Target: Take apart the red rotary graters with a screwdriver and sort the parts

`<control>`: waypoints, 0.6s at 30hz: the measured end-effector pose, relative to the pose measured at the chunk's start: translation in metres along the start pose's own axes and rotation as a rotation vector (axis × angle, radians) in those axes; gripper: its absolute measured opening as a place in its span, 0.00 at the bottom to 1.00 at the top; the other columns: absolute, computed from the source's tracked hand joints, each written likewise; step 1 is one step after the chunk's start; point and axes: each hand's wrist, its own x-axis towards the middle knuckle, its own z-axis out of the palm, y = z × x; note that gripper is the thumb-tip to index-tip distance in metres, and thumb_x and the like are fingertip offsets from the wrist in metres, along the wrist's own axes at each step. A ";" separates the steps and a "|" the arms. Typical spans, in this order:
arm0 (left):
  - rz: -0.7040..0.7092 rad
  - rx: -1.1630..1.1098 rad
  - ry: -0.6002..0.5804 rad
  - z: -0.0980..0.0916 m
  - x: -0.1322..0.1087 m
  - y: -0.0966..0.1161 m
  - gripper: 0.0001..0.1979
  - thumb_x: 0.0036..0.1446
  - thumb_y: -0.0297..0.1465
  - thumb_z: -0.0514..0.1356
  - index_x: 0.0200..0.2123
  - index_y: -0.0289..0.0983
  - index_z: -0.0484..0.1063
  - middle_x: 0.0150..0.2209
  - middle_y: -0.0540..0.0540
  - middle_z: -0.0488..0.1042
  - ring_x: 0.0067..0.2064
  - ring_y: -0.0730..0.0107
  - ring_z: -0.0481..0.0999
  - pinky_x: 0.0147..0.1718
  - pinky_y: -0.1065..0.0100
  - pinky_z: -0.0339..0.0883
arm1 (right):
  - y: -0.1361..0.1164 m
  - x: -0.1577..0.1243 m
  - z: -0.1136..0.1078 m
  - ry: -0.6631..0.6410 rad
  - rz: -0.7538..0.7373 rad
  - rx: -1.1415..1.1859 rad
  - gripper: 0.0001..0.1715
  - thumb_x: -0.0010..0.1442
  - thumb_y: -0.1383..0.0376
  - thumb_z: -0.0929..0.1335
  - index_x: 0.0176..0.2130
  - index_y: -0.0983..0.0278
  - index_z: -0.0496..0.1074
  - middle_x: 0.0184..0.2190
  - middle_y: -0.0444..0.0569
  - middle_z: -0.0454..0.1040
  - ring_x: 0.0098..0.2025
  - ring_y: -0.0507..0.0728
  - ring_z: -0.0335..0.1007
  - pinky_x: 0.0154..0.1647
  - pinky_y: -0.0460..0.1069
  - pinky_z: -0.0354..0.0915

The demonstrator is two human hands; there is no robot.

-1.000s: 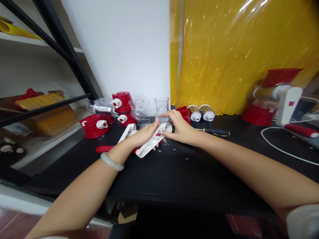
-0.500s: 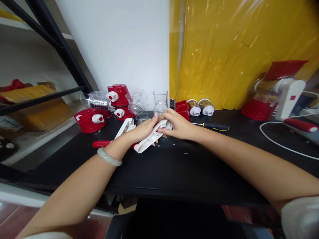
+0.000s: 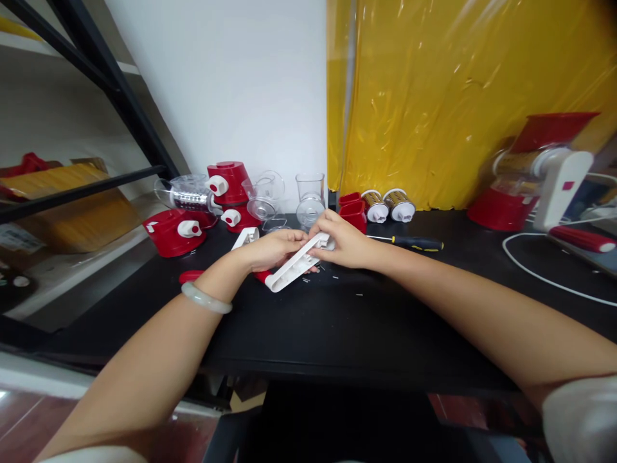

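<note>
A white plastic crank handle [image 3: 294, 269] with a red grip end lies slanted on the black table [image 3: 366, 321]. My left hand [image 3: 270, 249] is closed over its middle, wrist wearing a pale bangle. My right hand [image 3: 343, 241] pinches the handle's round upper end, fingers curled around it. A second white handle piece [image 3: 243, 239] lies just behind my left hand. Tiny screws [image 3: 332, 278] are scattered on the table close to the handle.
Red grater bodies [image 3: 176, 231], clear plastic hoppers [image 3: 264, 196] and drums [image 3: 388, 206] stand along the wall. A yellow-handled screwdriver [image 3: 414, 243] lies right of my right hand. An assembled red-and-white grater [image 3: 540, 177] and white cable [image 3: 540, 273] sit far right. Black shelving [image 3: 96, 186] stands left.
Both hands stayed on the white handle; it was lifted slightly and turned, and my left hand shifted along it. The view tilted a little.
</note>
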 end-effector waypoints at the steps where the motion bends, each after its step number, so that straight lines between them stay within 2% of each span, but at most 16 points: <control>1: -0.003 0.030 0.008 0.000 0.000 0.000 0.17 0.50 0.38 0.68 0.38 0.35 0.69 0.33 0.45 0.79 0.36 0.63 0.82 0.38 0.64 0.73 | 0.000 0.000 0.000 -0.006 0.006 0.008 0.12 0.54 0.63 0.72 0.39 0.65 0.71 0.37 0.47 0.61 0.41 0.57 0.64 0.45 0.54 0.65; 5: 0.027 0.149 0.070 0.000 0.000 -0.002 0.14 0.50 0.37 0.67 0.36 0.35 0.70 0.32 0.46 0.79 0.32 0.71 0.79 0.32 0.71 0.70 | 0.002 0.001 -0.001 -0.017 0.044 0.045 0.12 0.53 0.65 0.73 0.38 0.64 0.70 0.37 0.47 0.62 0.41 0.56 0.64 0.45 0.53 0.64; 9: 0.072 0.276 0.123 -0.001 0.000 -0.001 0.10 0.53 0.36 0.64 0.34 0.35 0.71 0.30 0.49 0.76 0.29 0.76 0.75 0.28 0.75 0.67 | 0.001 0.001 -0.001 -0.075 0.101 0.173 0.14 0.52 0.63 0.74 0.36 0.64 0.68 0.33 0.44 0.67 0.36 0.54 0.65 0.39 0.49 0.62; 13: 0.067 0.348 0.158 -0.006 -0.004 0.007 0.11 0.54 0.37 0.63 0.35 0.35 0.70 0.32 0.49 0.75 0.32 0.74 0.75 0.29 0.73 0.69 | -0.001 0.001 -0.003 -0.114 0.181 0.299 0.13 0.53 0.64 0.73 0.36 0.64 0.67 0.31 0.43 0.70 0.32 0.52 0.66 0.35 0.48 0.61; 15: 0.100 0.374 0.203 -0.009 -0.005 0.011 0.11 0.54 0.37 0.63 0.36 0.34 0.71 0.34 0.47 0.75 0.35 0.71 0.76 0.31 0.70 0.71 | -0.003 0.002 -0.006 -0.103 0.190 0.342 0.12 0.53 0.64 0.72 0.35 0.64 0.67 0.31 0.43 0.71 0.33 0.52 0.66 0.36 0.48 0.61; 18: 0.158 0.491 0.236 -0.012 -0.006 0.013 0.12 0.54 0.37 0.62 0.36 0.33 0.73 0.33 0.46 0.76 0.35 0.70 0.76 0.32 0.69 0.71 | -0.006 0.005 -0.010 -0.070 0.207 0.410 0.12 0.52 0.63 0.72 0.35 0.64 0.68 0.30 0.42 0.69 0.32 0.52 0.65 0.35 0.48 0.61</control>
